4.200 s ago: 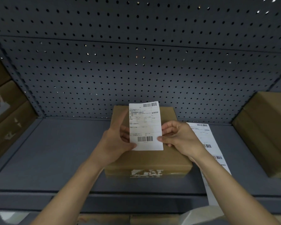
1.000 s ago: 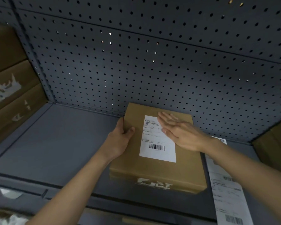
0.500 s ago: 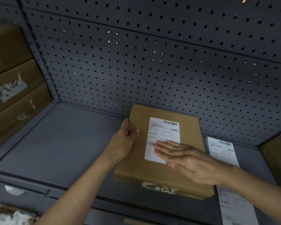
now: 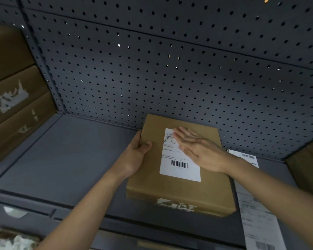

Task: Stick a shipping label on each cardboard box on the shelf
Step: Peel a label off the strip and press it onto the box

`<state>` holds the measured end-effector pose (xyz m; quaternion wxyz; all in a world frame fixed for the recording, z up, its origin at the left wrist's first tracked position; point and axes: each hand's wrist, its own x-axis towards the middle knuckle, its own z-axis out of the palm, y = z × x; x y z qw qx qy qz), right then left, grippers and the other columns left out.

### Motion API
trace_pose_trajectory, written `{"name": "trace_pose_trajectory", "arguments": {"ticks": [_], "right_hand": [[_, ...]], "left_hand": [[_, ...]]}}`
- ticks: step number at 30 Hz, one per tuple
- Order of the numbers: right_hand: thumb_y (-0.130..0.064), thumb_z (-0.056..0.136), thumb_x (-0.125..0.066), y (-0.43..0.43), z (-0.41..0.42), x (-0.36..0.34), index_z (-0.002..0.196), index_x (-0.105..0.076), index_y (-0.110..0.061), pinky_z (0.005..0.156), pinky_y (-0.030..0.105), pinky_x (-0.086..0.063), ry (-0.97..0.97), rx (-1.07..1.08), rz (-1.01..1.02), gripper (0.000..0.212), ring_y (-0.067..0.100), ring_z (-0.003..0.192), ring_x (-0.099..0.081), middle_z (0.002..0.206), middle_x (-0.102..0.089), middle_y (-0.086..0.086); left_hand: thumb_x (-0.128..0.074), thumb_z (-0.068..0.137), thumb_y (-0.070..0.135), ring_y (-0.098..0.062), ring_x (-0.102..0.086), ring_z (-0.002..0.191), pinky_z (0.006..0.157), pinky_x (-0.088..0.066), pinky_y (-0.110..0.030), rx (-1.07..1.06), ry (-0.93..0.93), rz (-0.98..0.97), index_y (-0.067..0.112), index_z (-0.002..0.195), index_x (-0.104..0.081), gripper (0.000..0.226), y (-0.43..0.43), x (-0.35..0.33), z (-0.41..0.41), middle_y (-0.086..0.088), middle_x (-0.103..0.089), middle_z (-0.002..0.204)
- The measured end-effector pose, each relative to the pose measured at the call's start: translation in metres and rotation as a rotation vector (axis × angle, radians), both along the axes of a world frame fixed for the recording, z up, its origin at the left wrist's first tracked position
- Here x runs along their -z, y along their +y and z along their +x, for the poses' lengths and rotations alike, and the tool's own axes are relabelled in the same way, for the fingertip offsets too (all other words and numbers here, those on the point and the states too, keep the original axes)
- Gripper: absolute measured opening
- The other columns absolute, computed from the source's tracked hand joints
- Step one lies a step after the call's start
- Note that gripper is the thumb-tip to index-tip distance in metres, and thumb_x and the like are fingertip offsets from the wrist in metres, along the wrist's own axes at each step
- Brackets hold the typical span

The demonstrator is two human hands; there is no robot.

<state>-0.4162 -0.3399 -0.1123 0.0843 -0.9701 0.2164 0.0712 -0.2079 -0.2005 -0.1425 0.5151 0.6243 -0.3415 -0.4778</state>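
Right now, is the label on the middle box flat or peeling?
Flat where visible: label lies flush on the box, lower corners down. The right hand covers its upper right; cannot tell there.

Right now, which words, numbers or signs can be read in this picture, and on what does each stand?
None can be read.
Label on the middle box: barcode, print too small.
Label strip beside it: barcodes, print blurred.

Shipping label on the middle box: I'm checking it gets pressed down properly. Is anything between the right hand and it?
Nothing visible. The right hand lies flat, fingers straight, directly on the upper part of the shipping label. The left hand grips the left edge of the cardboard box, clear of the label.
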Motion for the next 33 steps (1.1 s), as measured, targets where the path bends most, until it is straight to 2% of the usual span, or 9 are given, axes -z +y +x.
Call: {"name": "trace_pose_trajectory", "arguments": {"ticks": [3,8,11,13,14,17,20,28,33], "right_hand": [[-0.041,0.107,-0.015,0.027,-0.007,0.001,0.154,0.001,-0.026,0.123,0.028,0.003,-0.009,-0.079,-0.007,0.052,-0.004,0.145,0.020,0.161,0.011,-0.012],[-0.037,0.109,-0.022,0.069,-0.019,0.004,0.156,-0.013,-0.020,0.124,0.034,-0.006,-0.053,-0.228,-0.034,0.051,0.004,0.150,0.007,0.164,-0.006,-0.006],[-0.036,0.109,-0.024,0.066,-0.019,0.002,0.155,-0.018,-0.019,0.124,0.036,-0.013,-0.063,-0.252,-0.011,0.050,0.005,0.151,0.002,0.163,-0.011,-0.005],[-0.036,0.109,-0.024,0.058,-0.017,-0.001,0.155,-0.019,-0.020,0.124,0.035,-0.014,-0.045,-0.270,0.022,0.049,0.003,0.150,-0.001,0.163,-0.012,-0.007],[-0.037,0.109,-0.023,0.053,-0.016,-0.003,0.155,-0.019,-0.021,0.124,0.035,-0.013,-0.036,-0.275,0.035,0.049,0.002,0.150,-0.001,0.163,-0.011,-0.007],[-0.038,0.109,-0.020,0.038,-0.007,-0.004,0.155,-0.014,-0.025,0.124,0.027,-0.003,-0.020,-0.252,0.041,0.048,-0.003,0.148,0.004,0.163,-0.006,-0.010],[-0.040,0.108,-0.020,0.022,0.007,-0.004,0.154,-0.011,-0.028,0.121,0.020,0.005,-0.018,-0.179,0.060,0.048,-0.007,0.146,0.009,0.162,-0.002,-0.014],[-0.045,0.105,-0.016,-0.002,0.026,0.001,0.155,-0.009,-0.023,0.124,0.031,-0.002,-0.049,-0.022,0.066,0.056,0.002,0.149,0.007,0.163,0.000,-0.010],[-0.045,0.105,-0.013,0.033,0.023,0.001,0.155,-0.001,-0.023,0.124,0.031,0.002,-0.006,-0.012,0.014,0.055,0.002,0.147,0.017,0.161,0.009,-0.011]], "left_hand": [[-0.049,0.102,0.033,-0.009,-0.067,0.107,0.098,-0.050,-0.034,-0.019,-0.031,-0.007,0.037,0.144,-0.042,0.042,0.000,-0.002,-0.002,0.012,-0.066,0.123],[-0.051,0.102,0.030,-0.007,-0.066,0.107,0.100,-0.049,-0.035,-0.025,-0.067,-0.021,0.037,0.139,-0.048,0.038,-0.002,0.002,-0.002,0.015,-0.068,0.119],[-0.051,0.102,0.028,-0.005,-0.067,0.105,0.093,-0.050,-0.026,-0.035,-0.054,-0.029,0.037,0.136,-0.051,0.035,-0.003,0.001,-0.002,0.016,-0.069,0.116],[-0.051,0.102,0.026,0.003,-0.067,0.097,0.083,-0.051,-0.015,-0.033,-0.049,-0.036,0.040,0.129,-0.052,0.030,-0.002,-0.001,-0.002,0.019,-0.069,0.111],[-0.051,0.102,0.026,0.005,-0.067,0.094,0.082,-0.051,-0.015,-0.031,-0.049,-0.037,0.042,0.126,-0.052,0.029,-0.002,-0.001,-0.002,0.020,-0.069,0.109],[-0.052,0.101,0.028,-0.002,-0.069,0.095,0.087,-0.053,-0.025,-0.028,-0.029,-0.036,0.038,0.133,-0.052,0.033,-0.002,0.000,-0.001,0.017,-0.071,0.111],[-0.053,0.101,0.029,-0.004,-0.070,0.097,0.083,-0.052,-0.023,-0.022,-0.001,-0.030,0.037,0.137,-0.049,0.037,-0.001,0.001,0.000,0.014,-0.071,0.114],[-0.054,0.100,0.028,-0.009,-0.070,0.098,0.089,-0.053,-0.029,-0.043,0.015,-0.028,0.037,0.136,-0.051,0.037,-0.001,0.001,-0.001,0.011,-0.071,0.116],[-0.056,0.099,0.026,-0.003,-0.070,0.090,0.076,-0.049,-0.020,-0.068,0.012,-0.049,0.041,0.124,-0.056,0.029,-0.001,-0.001,-0.003,0.015,-0.072,0.107]]}}
